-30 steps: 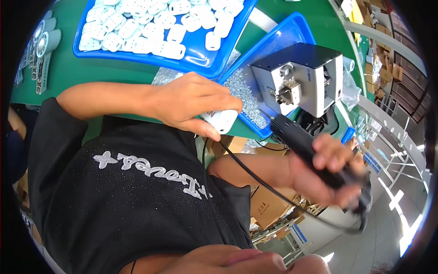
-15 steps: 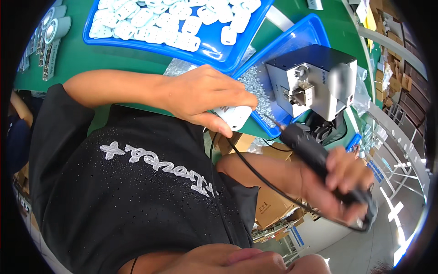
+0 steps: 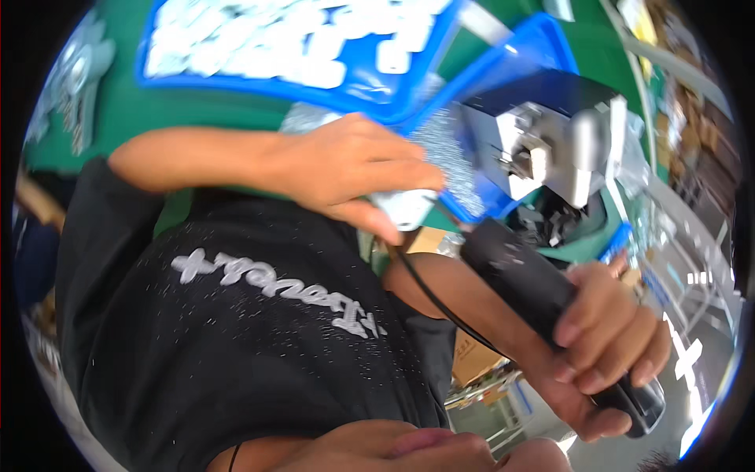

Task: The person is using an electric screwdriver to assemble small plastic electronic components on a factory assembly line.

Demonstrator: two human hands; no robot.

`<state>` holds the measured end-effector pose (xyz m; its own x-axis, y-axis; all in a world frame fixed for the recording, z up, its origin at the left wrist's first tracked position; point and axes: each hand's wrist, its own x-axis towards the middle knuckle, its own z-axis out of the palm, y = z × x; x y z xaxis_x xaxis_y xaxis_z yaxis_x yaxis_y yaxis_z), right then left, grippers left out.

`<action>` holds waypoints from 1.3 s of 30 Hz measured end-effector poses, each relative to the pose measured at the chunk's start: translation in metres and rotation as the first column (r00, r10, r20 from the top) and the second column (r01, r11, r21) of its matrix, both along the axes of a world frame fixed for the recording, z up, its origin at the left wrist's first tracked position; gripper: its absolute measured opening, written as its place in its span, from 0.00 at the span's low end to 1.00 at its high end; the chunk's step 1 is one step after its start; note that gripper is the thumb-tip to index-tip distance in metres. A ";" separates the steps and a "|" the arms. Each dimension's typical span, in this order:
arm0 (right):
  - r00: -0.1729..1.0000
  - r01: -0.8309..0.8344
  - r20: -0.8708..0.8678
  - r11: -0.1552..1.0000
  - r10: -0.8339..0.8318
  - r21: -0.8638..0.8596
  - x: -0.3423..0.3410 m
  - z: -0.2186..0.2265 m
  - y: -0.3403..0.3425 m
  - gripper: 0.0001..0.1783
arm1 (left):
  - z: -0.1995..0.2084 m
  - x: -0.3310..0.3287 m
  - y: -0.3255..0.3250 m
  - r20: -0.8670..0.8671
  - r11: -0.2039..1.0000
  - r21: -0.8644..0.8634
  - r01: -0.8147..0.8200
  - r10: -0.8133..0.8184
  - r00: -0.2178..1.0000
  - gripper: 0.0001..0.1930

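My left hand [image 3: 358, 169] is closed on a small white plastic housing [image 3: 405, 208] with rounded corners, gripping it between thumb and fingers. My right hand [image 3: 613, 338] wraps around the rear part of a black electric screwdriver [image 3: 519, 275], which has a dark cord. The screwdriver's front end points up and left, toward the housing, with a gap between them. Its bit is smeared by motion, so I cannot tell whether a screw sits on it.
A blue tray [image 3: 370, 94] full of white housings lies at the back. Right of it, a second blue tray [image 3: 550, 39] holds many small metal screws [image 3: 448, 153]. A black-and-silver box-shaped machine [image 3: 562, 118] stands over that tray. Grey parts [image 3: 82, 79] lie on the green table far left.
The screwdriver's front end has moved left, away from the screws and closer to the housing. My right hand has shifted down and right. My left hand keeps its hold.
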<state>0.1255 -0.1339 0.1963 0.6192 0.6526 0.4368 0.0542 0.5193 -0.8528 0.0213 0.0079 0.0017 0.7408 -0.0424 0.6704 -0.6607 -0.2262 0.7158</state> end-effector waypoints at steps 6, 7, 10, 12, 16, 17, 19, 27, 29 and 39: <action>0.952 -0.258 -0.101 0.935 0.289 0.242 0.013 -0.031 0.001 0.28 | 0.000 -0.014 0.014 -0.227 0.992 0.105 0.065 -0.039 0.973 0.35; 0.955 -0.198 -0.167 0.945 0.246 0.261 0.001 -0.027 0.005 0.28 | 0.002 -0.016 0.013 -0.283 0.995 0.052 0.082 -0.064 0.957 0.36; 0.927 -0.047 -0.360 0.984 0.107 0.169 -0.020 0.000 0.007 0.27 | -0.007 -0.024 0.011 -0.279 0.994 0.051 0.094 -0.076 0.957 0.36; 0.899 0.123 -0.434 0.983 -0.052 0.136 -0.029 0.012 -0.002 0.26 | 0.002 -0.008 0.002 -0.231 0.993 0.040 0.113 -0.101 0.968 0.35; 0.950 0.110 -0.304 0.987 -0.070 0.116 -0.021 -0.011 -0.015 0.24 | 0.011 -0.015 0.000 -0.330 0.998 0.033 0.057 -0.043 0.943 0.34; 0.950 0.093 -0.310 0.984 -0.043 0.150 -0.018 -0.023 -0.017 0.23 | 0.018 -0.020 -0.003 -0.285 0.994 0.109 -0.022 0.052 0.957 0.34; 0.926 0.091 -0.378 0.957 0.022 0.277 -0.012 -0.036 -0.019 0.22 | 0.030 -0.035 0.011 -0.266 0.962 0.268 0.045 0.028 0.964 0.35; 0.814 0.512 -0.271 0.855 -0.514 -0.084 -0.023 -0.104 -0.063 0.18 | 0.048 0.060 0.107 0.052 0.576 0.786 -0.224 0.299 0.953 0.31; 0.828 0.494 -0.213 0.855 -0.518 -0.161 -0.031 -0.125 -0.040 0.18 | 0.029 0.101 0.170 0.306 0.423 0.783 -0.455 0.375 0.875 0.34; 0.754 0.652 0.116 0.716 -0.647 -0.249 -0.032 -0.148 0.010 0.27 | 0.032 0.172 0.201 0.174 0.338 0.814 -0.473 0.634 0.753 0.28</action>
